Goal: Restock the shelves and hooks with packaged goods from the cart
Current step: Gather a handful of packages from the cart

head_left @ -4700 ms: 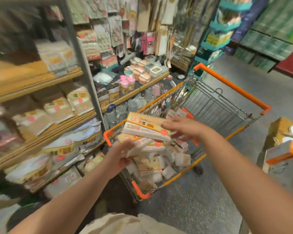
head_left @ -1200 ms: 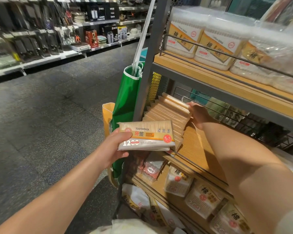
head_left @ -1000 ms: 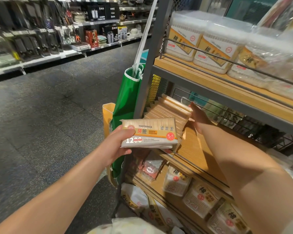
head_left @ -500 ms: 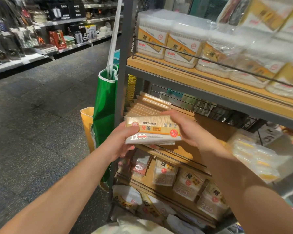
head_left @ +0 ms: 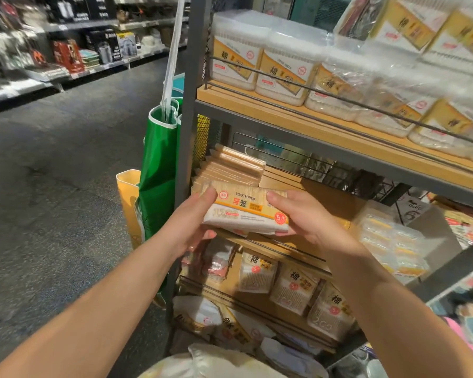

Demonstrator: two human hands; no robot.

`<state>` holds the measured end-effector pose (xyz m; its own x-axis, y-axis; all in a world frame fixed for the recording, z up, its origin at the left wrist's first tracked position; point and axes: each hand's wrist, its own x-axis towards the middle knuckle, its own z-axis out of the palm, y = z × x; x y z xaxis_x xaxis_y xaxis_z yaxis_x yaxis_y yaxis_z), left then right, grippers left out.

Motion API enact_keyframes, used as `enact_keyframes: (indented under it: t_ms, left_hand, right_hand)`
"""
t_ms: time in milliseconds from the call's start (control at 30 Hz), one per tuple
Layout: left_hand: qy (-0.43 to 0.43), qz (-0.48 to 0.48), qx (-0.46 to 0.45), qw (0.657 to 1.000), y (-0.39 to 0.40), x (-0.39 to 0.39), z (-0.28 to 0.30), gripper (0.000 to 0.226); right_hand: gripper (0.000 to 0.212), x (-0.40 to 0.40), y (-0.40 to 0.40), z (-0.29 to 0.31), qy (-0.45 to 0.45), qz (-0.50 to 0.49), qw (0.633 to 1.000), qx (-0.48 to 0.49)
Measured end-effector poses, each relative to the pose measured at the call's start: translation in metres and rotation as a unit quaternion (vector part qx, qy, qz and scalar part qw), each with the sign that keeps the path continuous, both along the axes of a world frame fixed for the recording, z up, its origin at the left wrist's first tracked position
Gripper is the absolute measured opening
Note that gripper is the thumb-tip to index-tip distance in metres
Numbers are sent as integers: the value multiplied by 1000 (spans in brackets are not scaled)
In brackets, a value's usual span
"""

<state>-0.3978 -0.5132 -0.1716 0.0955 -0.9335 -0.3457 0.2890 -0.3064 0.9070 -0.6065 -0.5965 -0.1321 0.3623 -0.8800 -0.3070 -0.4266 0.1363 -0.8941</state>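
A flat toothpick pack [head_left: 246, 211] with an orange label is held level in front of the middle shelf [head_left: 322, 197]. My left hand [head_left: 191, 222] grips its left end and my right hand [head_left: 306, 216] grips its right end. Just behind it, a row of the same toothpick packs [head_left: 235, 167] leans at the shelf's left end. The cart is out of view.
Cotton swab boxes [head_left: 260, 66] fill the upper shelf behind a wire rail. Bagged cotton swabs [head_left: 292, 287] lie on the lower shelves. A green bag [head_left: 159, 173] and a yellow bag [head_left: 129, 203] hang by the grey upright post [head_left: 191, 105]. The aisle floor opens to the left.
My right hand left the stacked packs on the shelf and came onto the right end of the pack in my left hand. The view shifted slightly right.
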Motion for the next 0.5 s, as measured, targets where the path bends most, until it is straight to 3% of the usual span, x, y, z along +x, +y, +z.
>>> enact_keyframes:
  t_ms: [133,267,400,500]
  left_hand:
    - [13,7,9,1000,3,2,2,35]
    - [24,58,32,998,7,11,1,21]
    - [28,96,32,994,8,27,4,23]
    - [37,125,30,991,6,31,9,20]
  right_hand:
    - [37,2,6,3,40,-34,997,-49]
    - [24,-14,-1,14,-59,-127,990,-22]
    - [19,-38,-25,16,-126,-288,948,49]
    - [12,-45,-48,12,-134,-374,917,39]
